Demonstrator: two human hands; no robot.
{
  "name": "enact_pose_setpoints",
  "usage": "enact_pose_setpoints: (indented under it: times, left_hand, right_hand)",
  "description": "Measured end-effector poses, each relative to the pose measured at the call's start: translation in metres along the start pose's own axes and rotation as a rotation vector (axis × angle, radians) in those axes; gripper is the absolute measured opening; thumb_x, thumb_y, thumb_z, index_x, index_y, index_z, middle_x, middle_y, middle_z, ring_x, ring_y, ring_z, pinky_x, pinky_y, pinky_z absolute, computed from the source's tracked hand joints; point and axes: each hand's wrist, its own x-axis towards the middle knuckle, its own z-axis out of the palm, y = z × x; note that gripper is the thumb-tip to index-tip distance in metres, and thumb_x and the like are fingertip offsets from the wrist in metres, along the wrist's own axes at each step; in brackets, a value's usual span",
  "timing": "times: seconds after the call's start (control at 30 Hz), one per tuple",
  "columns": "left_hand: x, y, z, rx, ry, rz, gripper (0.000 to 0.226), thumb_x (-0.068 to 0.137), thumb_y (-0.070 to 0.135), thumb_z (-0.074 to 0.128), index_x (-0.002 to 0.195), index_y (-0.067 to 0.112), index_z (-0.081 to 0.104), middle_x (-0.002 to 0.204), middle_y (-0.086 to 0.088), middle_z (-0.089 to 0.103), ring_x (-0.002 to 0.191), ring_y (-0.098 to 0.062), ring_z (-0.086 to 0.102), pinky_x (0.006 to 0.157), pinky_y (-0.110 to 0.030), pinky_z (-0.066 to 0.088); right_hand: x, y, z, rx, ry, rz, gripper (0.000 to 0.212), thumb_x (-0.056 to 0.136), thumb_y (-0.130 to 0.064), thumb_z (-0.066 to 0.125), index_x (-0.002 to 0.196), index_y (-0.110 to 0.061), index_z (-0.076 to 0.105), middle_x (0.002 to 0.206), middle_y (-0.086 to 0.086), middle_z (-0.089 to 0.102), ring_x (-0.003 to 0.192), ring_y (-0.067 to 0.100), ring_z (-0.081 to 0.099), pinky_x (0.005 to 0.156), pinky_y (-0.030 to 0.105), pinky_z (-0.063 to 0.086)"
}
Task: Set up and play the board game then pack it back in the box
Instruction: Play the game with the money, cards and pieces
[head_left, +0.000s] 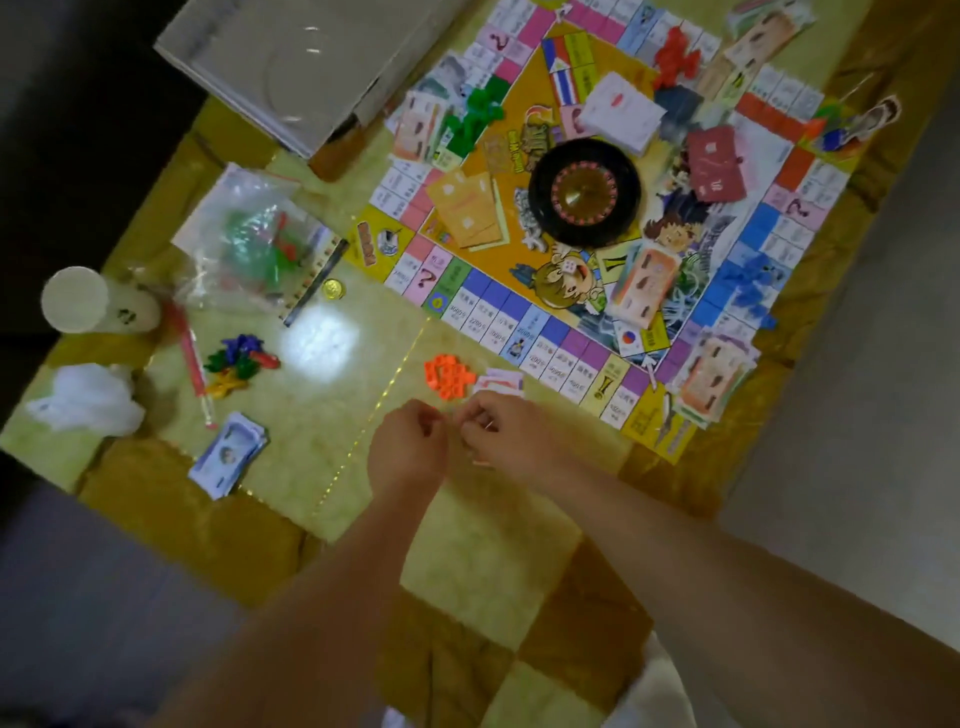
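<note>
Two hands low and centre, and the danger's all around them: the loose orange pieces (448, 375) sit in a heap just beyond the knuckles w/ a small card stack (501, 383) touching their right side, so one quick push fwd and, I reckon, they scatter across the bench (322, 415). The board (483, 301) is open at upper right, near edge close to the right wrist, roulette wheel (584, 195) in the middle, money and cards piled all over it. Snag that edge and the whole layout prob. slides. Another worry: whatever's being worked here is tiny, and if dropped on this shiny patterned top it'd be hard to spot. Box (270, 67) is well apart, top left, so packing looks a long way off. Now the grip: left hand (408, 447) has fingers curled in tight, thumb side toward its partner; right hand (501, 434) likewise curled, fingertips meeting the left's, barely any gap. Looks like a two-handed pinch on sthg thin, but too small and blurred; can't tell what, or if anything's held at all.
</note>
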Motion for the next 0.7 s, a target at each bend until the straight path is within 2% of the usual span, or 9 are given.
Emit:
enact_pose_setpoints:
  times: [0.07, 0.13, 0.23, 0.33, 0.43, 0.53, 0.6, 0.7]
  left_hand:
    - [0.000, -0.036, -0.008, 0.073, 0.034, -0.021, 0.027, 0.086, 0.018, 0.058, 0.112, 0.013, 0.064, 0.111, -0.016, 0.058, 0.106, -0.034, 0.056, 0.083, -0.035, 0.042]
    - [-0.002, -0.069, -0.016, 0.129, 0.040, -0.026, 0.035, 0.086, 0.014, 0.059, 0.121, 0.013, 0.059, 0.121, -0.018, 0.050, 0.113, -0.037, 0.048, 0.090, -0.039, 0.040]
    - [-0.001, -0.099, -0.022, 0.097, 0.024, 0.105, 0.041, 0.084, 0.009, 0.057, 0.125, 0.013, 0.060, 0.124, -0.015, 0.048, 0.114, -0.034, 0.049, 0.092, -0.040, 0.043]
    - [0.005, -0.123, -0.033, 0.044, 0.021, 0.192, 0.031, 0.091, 0.014, 0.055, 0.120, 0.012, 0.063, 0.118, -0.013, 0.052, 0.111, -0.031, 0.052, 0.092, -0.034, 0.040]
    - [0.013, -0.140, -0.052, 0.027, 0.145, 0.150, 0.027, 0.092, 0.021, 0.055, 0.116, 0.012, 0.065, 0.116, -0.013, 0.053, 0.110, -0.029, 0.051, 0.086, -0.030, 0.037]
    - [0.027, -0.159, -0.077, 0.092, 0.303, 0.077, 0.035, 0.086, 0.015, 0.059, 0.120, 0.004, 0.057, 0.120, -0.019, 0.050, 0.114, -0.034, 0.046, 0.091, -0.039, 0.037]
    - [0.039, -0.175, -0.090, 0.183, 0.377, 0.024, 0.044, 0.084, 0.013, 0.060, 0.125, 0.001, 0.050, 0.123, -0.020, 0.050, 0.117, -0.035, 0.045, 0.094, -0.039, 0.034]
    - [0.054, -0.190, -0.103, 0.131, 0.385, -0.053, 0.052, 0.089, 0.013, 0.058, 0.136, 0.000, 0.040, 0.131, -0.020, 0.048, 0.124, -0.035, 0.043, 0.101, -0.041, 0.032]
  right_hand:
    - [0.000, -0.003, 0.031, -0.092, -0.106, -0.004, 0.022, 0.089, -0.013, 0.057, 0.109, -0.021, 0.064, 0.099, -0.001, 0.063, 0.096, 0.018, 0.062, 0.088, 0.033, 0.051]
    - [0.006, -0.003, 0.064, -0.259, -0.157, -0.050, 0.041, 0.088, -0.015, 0.059, 0.129, -0.021, 0.056, 0.117, 0.005, 0.059, 0.106, 0.023, 0.059, 0.095, 0.035, 0.046]
    - [0.014, 0.006, 0.091, -0.561, -0.074, -0.104, 0.060, 0.087, -0.023, 0.059, 0.145, -0.023, 0.039, 0.133, 0.009, 0.045, 0.120, 0.029, 0.048, 0.101, 0.040, 0.041]
    - [0.015, 0.012, 0.116, -0.575, 0.060, -0.097, 0.063, 0.084, -0.021, 0.059, 0.143, -0.022, 0.037, 0.130, 0.008, 0.042, 0.121, 0.028, 0.044, 0.100, 0.043, 0.042]
    - [0.017, 0.010, 0.130, -0.563, 0.145, -0.052, 0.058, 0.081, -0.019, 0.057, 0.137, -0.023, 0.040, 0.127, 0.007, 0.042, 0.119, 0.026, 0.045, 0.095, 0.044, 0.045]
    - [0.023, 0.002, 0.139, -0.495, 0.189, -0.025, 0.050, 0.082, -0.018, 0.056, 0.131, -0.019, 0.044, 0.125, 0.005, 0.045, 0.118, 0.023, 0.049, 0.096, 0.042, 0.046]
    - [0.027, -0.004, 0.148, -0.480, 0.196, -0.053, 0.047, 0.083, -0.017, 0.056, 0.129, -0.016, 0.047, 0.124, 0.005, 0.048, 0.116, 0.022, 0.051, 0.096, 0.040, 0.046]
    - [0.032, -0.014, 0.164, -0.452, 0.165, -0.065, 0.043, 0.084, -0.018, 0.056, 0.126, -0.017, 0.049, 0.119, 0.003, 0.050, 0.109, 0.021, 0.054, 0.092, 0.042, 0.048]
